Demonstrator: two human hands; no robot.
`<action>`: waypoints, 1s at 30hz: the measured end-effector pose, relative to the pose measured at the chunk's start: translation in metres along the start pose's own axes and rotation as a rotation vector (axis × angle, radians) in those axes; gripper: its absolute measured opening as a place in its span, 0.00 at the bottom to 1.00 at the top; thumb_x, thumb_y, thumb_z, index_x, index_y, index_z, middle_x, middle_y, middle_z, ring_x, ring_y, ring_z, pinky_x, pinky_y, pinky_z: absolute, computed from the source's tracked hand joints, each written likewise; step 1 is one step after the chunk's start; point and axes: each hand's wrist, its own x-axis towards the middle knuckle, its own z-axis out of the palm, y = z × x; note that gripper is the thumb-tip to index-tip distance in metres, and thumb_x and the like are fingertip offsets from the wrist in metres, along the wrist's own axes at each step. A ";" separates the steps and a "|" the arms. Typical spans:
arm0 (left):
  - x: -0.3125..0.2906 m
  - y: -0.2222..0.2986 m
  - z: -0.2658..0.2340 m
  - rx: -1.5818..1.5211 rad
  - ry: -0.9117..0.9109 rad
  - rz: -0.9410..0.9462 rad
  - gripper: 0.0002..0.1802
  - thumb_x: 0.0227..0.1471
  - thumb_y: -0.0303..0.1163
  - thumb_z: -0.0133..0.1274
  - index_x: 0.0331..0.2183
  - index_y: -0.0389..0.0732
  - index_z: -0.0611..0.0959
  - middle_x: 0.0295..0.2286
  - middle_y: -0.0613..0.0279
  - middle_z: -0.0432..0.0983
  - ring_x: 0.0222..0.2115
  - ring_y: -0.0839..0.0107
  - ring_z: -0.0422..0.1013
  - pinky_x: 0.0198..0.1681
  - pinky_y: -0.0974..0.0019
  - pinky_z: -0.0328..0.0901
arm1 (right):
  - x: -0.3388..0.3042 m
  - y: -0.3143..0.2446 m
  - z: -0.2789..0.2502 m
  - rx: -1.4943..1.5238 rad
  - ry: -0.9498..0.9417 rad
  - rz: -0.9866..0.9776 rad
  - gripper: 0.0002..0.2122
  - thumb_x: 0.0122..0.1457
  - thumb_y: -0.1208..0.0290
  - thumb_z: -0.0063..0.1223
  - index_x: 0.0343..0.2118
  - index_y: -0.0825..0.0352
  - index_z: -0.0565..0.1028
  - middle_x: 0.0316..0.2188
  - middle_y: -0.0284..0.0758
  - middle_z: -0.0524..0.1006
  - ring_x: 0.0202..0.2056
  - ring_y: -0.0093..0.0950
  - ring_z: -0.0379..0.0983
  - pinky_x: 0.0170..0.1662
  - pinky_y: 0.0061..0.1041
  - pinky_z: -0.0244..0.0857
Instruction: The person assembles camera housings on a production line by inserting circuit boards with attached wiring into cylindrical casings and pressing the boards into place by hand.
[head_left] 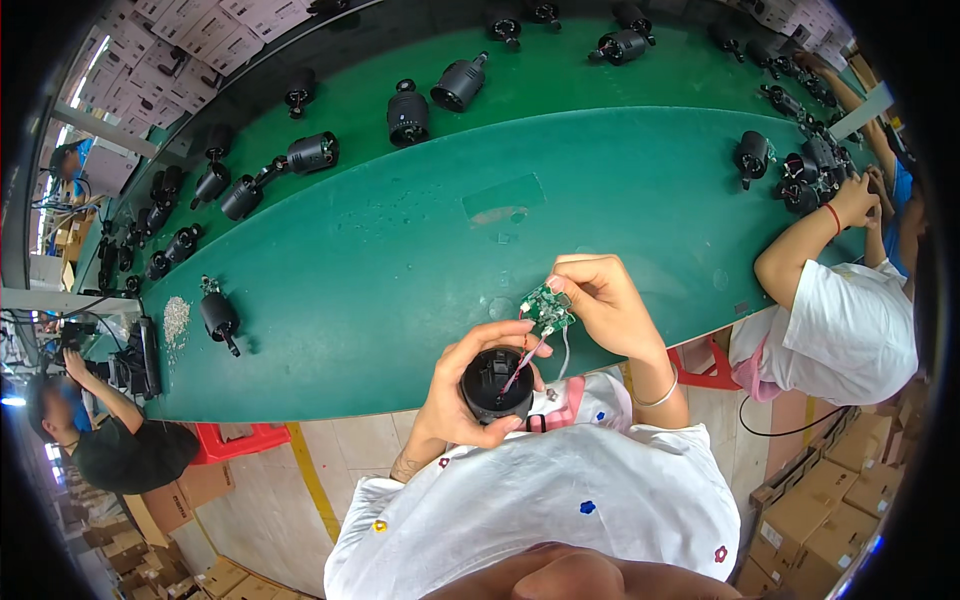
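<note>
My left hand (452,393) is wrapped round a black cylindrical housing (483,372), its open end facing up. Between the fingertips of my right hand (603,305) is a small green circuit board (546,311), raised just above and to the right of the housing. Pinkish and red wires (521,369) run from the board down into the housing. A pale grey wire (566,352) hangs from the board's right side. Both hands are close to my body, over the near edge of the green table (400,290).
A black housing with exposed parts (219,314) lies at the left, beside a pile of small pale bits (176,318). More black units (408,115) rest on the green strip (360,75) along the far side. Co-workers sit at left and right, the right one (830,310) near clustered units.
</note>
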 end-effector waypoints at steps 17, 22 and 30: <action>0.007 -0.007 0.012 -0.775 0.037 -0.214 0.45 0.32 0.35 0.65 0.54 0.34 0.67 0.44 0.49 0.70 0.30 0.60 0.73 0.35 0.64 0.68 | -0.010 0.030 0.013 0.528 0.247 -0.403 0.07 0.43 0.84 0.64 0.28 0.69 0.81 0.28 0.35 0.76 0.30 0.23 0.67 0.32 0.18 0.62; 0.006 -0.016 0.003 -0.105 0.043 -0.076 0.46 0.32 0.30 0.65 0.56 0.36 0.66 0.47 0.47 0.68 0.34 0.59 0.73 0.38 0.62 0.68 | -0.009 0.011 0.009 0.277 0.281 -0.470 0.08 0.40 0.83 0.65 0.26 0.68 0.82 0.27 0.34 0.75 0.30 0.24 0.67 0.34 0.21 0.62; 0.012 -0.021 0.007 0.505 0.029 0.241 0.51 0.33 0.25 0.64 0.60 0.34 0.59 0.52 0.44 0.66 0.40 0.56 0.72 0.42 0.61 0.68 | -0.009 0.005 0.019 0.072 0.404 -0.493 0.08 0.38 0.82 0.65 0.25 0.65 0.82 0.26 0.31 0.76 0.30 0.25 0.67 0.35 0.22 0.62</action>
